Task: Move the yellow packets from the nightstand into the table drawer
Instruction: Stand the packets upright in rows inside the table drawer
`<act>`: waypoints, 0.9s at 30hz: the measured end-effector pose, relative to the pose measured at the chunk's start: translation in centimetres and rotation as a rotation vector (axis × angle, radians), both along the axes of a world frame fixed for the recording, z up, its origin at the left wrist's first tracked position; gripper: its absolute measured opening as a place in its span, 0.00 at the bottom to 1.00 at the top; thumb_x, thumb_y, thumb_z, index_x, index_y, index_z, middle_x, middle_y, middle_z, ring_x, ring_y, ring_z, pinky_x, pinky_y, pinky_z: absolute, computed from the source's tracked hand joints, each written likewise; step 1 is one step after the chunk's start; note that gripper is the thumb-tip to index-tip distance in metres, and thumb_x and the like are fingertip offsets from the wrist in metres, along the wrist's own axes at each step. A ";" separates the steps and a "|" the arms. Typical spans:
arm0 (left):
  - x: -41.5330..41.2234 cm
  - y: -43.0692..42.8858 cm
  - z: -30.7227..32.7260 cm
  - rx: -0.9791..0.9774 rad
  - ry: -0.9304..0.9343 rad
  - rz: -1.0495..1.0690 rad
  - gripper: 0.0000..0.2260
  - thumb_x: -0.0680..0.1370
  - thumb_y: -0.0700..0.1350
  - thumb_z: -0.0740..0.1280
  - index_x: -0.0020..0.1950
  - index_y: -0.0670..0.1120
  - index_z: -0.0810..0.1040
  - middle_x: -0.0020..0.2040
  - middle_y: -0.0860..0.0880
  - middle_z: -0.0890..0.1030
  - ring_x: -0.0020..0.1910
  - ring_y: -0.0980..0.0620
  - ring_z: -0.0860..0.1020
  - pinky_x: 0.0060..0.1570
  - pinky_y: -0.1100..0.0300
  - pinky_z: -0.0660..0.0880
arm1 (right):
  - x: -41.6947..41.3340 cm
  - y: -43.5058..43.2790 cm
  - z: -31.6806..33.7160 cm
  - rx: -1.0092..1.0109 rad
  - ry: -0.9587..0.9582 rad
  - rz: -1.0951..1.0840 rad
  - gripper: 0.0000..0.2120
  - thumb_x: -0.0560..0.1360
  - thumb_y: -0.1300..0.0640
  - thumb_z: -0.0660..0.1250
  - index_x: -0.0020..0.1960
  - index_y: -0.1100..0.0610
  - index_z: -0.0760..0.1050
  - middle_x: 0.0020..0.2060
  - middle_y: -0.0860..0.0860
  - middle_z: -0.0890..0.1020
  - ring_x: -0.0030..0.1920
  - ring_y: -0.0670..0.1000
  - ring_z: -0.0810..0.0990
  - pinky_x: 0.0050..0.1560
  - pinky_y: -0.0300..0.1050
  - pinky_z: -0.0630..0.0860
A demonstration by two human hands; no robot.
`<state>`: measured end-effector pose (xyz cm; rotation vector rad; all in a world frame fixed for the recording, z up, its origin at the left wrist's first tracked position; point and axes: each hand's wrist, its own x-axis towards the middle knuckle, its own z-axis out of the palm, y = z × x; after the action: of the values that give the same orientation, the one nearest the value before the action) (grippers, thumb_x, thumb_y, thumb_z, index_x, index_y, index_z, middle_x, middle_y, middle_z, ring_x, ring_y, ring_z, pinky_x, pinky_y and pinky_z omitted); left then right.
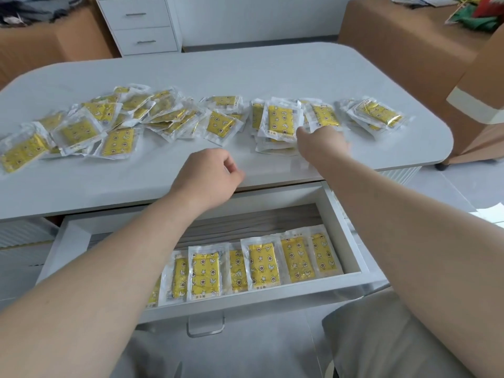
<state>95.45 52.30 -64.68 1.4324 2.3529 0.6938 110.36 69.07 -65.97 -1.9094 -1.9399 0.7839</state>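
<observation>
Right hand point(321, 143) at yellow packets point(281, 122), left hand point(207, 175) apart

Behind, a white cabinet point(141, 25) with two drawer fronts and metal handles stands against the wall. To its left is a brown cardboard box point(62, 42) with dark cloth point(27, 10) lying on top. At the far right stands another brown box point(395, 45), which carries red and green things point(481, 15). Near it, a carton with pale tape point(480, 102) stands on the light tiled floor point(441, 192).
</observation>
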 end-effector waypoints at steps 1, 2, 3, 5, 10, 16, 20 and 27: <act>-0.2 -0.1 0.1 0.014 -0.028 0.016 0.06 0.77 0.49 0.69 0.43 0.50 0.78 0.38 0.51 0.83 0.38 0.50 0.83 0.47 0.50 0.82 | -0.4 0.0 -0.1 -0.002 -0.027 -0.015 0.28 0.79 0.37 0.53 0.63 0.57 0.76 0.64 0.57 0.75 0.67 0.59 0.70 0.64 0.52 0.69; -0.3 -0.2 0.2 0.026 -0.047 0.027 0.05 0.77 0.49 0.69 0.43 0.49 0.79 0.38 0.51 0.83 0.37 0.50 0.84 0.47 0.49 0.82 | -0.9 -0.1 -0.2 -0.004 -0.041 -0.022 0.30 0.79 0.35 0.53 0.65 0.57 0.75 0.68 0.57 0.71 0.69 0.58 0.67 0.66 0.53 0.66; -0.4 -0.3 0.3 0.033 -0.054 0.034 0.05 0.77 0.49 0.69 0.43 0.49 0.79 0.37 0.51 0.83 0.37 0.50 0.84 0.47 0.49 0.82 | -1.3 -0.1 -0.2 -0.003 -0.044 -0.020 0.31 0.79 0.34 0.53 0.66 0.56 0.75 0.70 0.57 0.69 0.71 0.58 0.65 0.67 0.53 0.65; -0.7 -0.4 0.3 0.036 -0.050 0.043 0.05 0.77 0.49 0.69 0.43 0.49 0.79 0.37 0.51 0.82 0.37 0.50 0.84 0.47 0.49 0.82 | -2.0 -0.3 -0.3 -0.002 -0.037 -0.016 0.32 0.78 0.32 0.55 0.68 0.56 0.74 0.72 0.57 0.67 0.72 0.58 0.64 0.69 0.54 0.63; -1.5 -0.6 0.1 0.027 -0.052 0.061 0.05 0.77 0.49 0.69 0.42 0.50 0.79 0.38 0.52 0.83 0.39 0.50 0.83 0.47 0.49 0.82 | -3.0 -0.4 -1.0 0.023 -0.022 0.017 0.28 0.75 0.37 0.66 0.67 0.54 0.71 0.67 0.55 0.72 0.70 0.58 0.66 0.68 0.53 0.64; -2.3 -0.6 0.0 0.023 -0.080 0.089 0.04 0.76 0.50 0.70 0.46 0.52 0.78 0.43 0.53 0.83 0.41 0.51 0.83 0.47 0.52 0.81 | -3.9 -1.6 -0.8 0.014 0.255 0.134 0.10 0.75 0.54 0.70 0.48 0.62 0.78 0.39 0.53 0.80 0.43 0.57 0.81 0.37 0.43 0.75; -2.4 -0.5 -0.2 0.016 -0.058 0.099 0.10 0.77 0.51 0.70 0.56 0.51 0.78 0.50 0.55 0.80 0.47 0.52 0.80 0.48 0.58 0.77 | -4.3 -3.3 0.0 -0.056 0.343 0.184 0.08 0.75 0.59 0.70 0.48 0.65 0.79 0.37 0.54 0.79 0.38 0.56 0.77 0.35 0.42 0.71; -2.6 0.0 -1.8 -0.065 0.312 -0.099 0.26 0.81 0.54 0.64 0.78 0.48 0.65 0.77 0.50 0.66 0.75 0.44 0.64 0.71 0.47 0.66 | -4.2 -4.9 1.4 -0.082 0.448 0.181 0.08 0.74 0.61 0.68 0.52 0.62 0.79 0.47 0.58 0.85 0.39 0.53 0.75 0.36 0.42 0.70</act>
<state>92.87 52.30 -66.52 1.7211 2.4805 0.3874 106.21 64.22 -64.58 -1.4478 -1.8289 1.2377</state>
